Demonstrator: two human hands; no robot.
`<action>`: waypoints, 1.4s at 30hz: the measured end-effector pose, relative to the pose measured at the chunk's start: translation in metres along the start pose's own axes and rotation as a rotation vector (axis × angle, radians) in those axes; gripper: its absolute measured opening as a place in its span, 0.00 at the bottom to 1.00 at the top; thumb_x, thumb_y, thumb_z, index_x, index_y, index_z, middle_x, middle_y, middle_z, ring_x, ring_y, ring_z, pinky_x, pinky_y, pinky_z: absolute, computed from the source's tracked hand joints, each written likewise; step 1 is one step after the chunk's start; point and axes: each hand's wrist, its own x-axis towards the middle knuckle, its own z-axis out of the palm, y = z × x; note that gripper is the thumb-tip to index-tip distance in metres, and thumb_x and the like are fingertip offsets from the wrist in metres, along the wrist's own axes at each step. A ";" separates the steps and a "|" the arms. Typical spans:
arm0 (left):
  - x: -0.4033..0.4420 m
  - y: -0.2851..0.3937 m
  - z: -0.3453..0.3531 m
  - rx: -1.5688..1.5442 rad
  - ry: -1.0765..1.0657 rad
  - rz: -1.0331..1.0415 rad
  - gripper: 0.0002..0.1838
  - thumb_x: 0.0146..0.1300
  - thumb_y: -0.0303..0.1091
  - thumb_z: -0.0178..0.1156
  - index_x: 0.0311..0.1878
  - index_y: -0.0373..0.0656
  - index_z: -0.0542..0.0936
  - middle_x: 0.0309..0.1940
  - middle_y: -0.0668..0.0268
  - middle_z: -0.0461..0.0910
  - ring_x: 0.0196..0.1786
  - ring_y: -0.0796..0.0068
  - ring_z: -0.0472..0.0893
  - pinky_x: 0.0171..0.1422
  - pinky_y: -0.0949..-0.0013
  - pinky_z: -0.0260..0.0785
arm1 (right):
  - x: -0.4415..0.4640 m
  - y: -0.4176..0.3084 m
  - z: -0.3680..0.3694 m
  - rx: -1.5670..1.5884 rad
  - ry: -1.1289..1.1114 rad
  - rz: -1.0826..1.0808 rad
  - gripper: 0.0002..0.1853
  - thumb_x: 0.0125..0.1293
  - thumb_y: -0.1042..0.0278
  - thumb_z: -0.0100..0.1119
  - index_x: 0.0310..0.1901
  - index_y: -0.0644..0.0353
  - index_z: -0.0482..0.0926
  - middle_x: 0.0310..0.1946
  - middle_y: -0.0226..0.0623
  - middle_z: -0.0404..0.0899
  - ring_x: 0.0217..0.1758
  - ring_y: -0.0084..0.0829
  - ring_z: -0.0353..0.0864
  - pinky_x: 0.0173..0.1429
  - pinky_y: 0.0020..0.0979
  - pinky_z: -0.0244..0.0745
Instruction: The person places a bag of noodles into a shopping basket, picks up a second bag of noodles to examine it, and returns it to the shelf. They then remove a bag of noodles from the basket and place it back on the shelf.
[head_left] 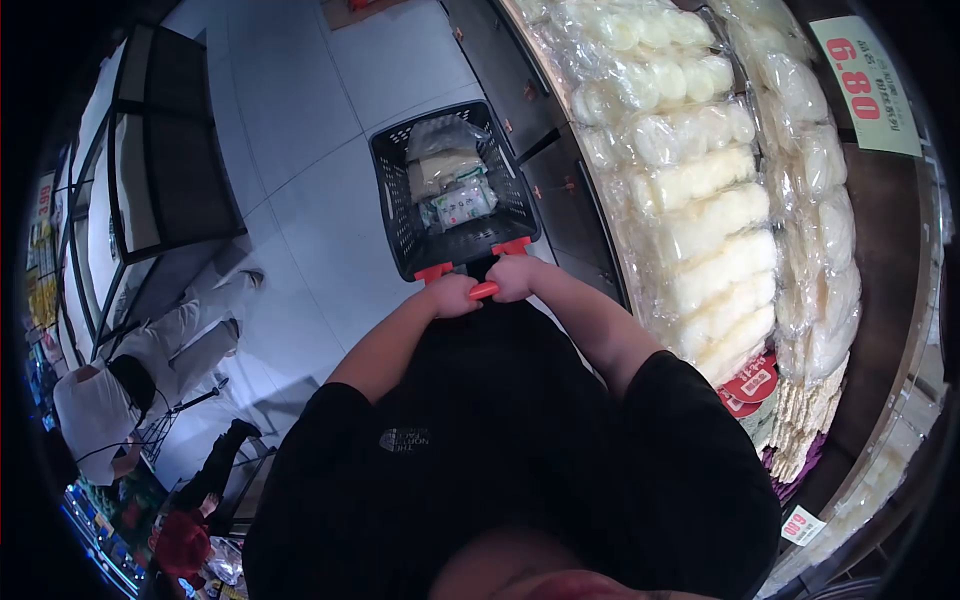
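Note:
Both of my hands are wrapped round the red handle (483, 290) of a black shopping basket (455, 248), which is in front of my body. My left hand (453, 296) grips the handle's left part, and my right hand (513, 278) grips its right part. Inside the basket lie a clear plastic bag (445, 135) and a white package with green print (464, 203). A pale item (446, 170) shows between them; its kind I cannot make out.
On my right, a long display (610, 240) bears rows of plastic-wrapped pale noodle-like bundles (705, 225). A price sign (865, 85) stands above them. To my left are a dark-framed display case (165, 180) and a person in white (120, 390). Pale floor tiles (300, 200) run ahead.

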 end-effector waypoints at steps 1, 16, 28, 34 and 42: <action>0.006 -0.005 -0.008 0.000 0.009 -0.013 0.20 0.60 0.48 0.66 0.46 0.42 0.84 0.44 0.51 0.86 0.51 0.49 0.84 0.58 0.52 0.75 | 0.009 0.006 -0.007 -0.003 0.008 -0.019 0.16 0.57 0.55 0.62 0.40 0.56 0.87 0.41 0.45 0.87 0.49 0.48 0.86 0.56 0.47 0.79; 0.042 -0.043 -0.112 0.077 0.013 -0.082 0.15 0.57 0.43 0.63 0.41 0.43 0.84 0.38 0.51 0.86 0.45 0.47 0.85 0.52 0.52 0.76 | 0.067 0.048 -0.093 0.113 0.065 -0.106 0.18 0.58 0.55 0.62 0.43 0.59 0.87 0.42 0.49 0.87 0.48 0.49 0.86 0.56 0.47 0.81; 0.070 -0.057 -0.153 0.007 0.027 -0.041 0.15 0.57 0.42 0.65 0.41 0.40 0.82 0.38 0.50 0.85 0.45 0.47 0.84 0.51 0.51 0.76 | 0.094 0.075 -0.137 0.091 0.020 -0.087 0.17 0.58 0.54 0.62 0.42 0.57 0.87 0.42 0.46 0.87 0.49 0.48 0.86 0.56 0.46 0.80; 0.082 -0.060 -0.176 -0.066 0.042 0.023 0.18 0.59 0.45 0.65 0.44 0.39 0.83 0.43 0.49 0.85 0.49 0.47 0.84 0.55 0.52 0.76 | 0.093 0.078 -0.162 -0.061 0.090 0.037 0.19 0.58 0.47 0.63 0.39 0.56 0.85 0.36 0.45 0.87 0.43 0.49 0.87 0.50 0.47 0.81; 0.059 -0.097 -0.207 0.036 0.050 0.058 0.19 0.62 0.48 0.59 0.44 0.42 0.84 0.42 0.49 0.86 0.50 0.48 0.85 0.57 0.52 0.76 | 0.116 0.033 -0.176 -0.165 0.164 0.170 0.20 0.60 0.45 0.61 0.42 0.53 0.84 0.38 0.42 0.87 0.45 0.45 0.88 0.52 0.47 0.81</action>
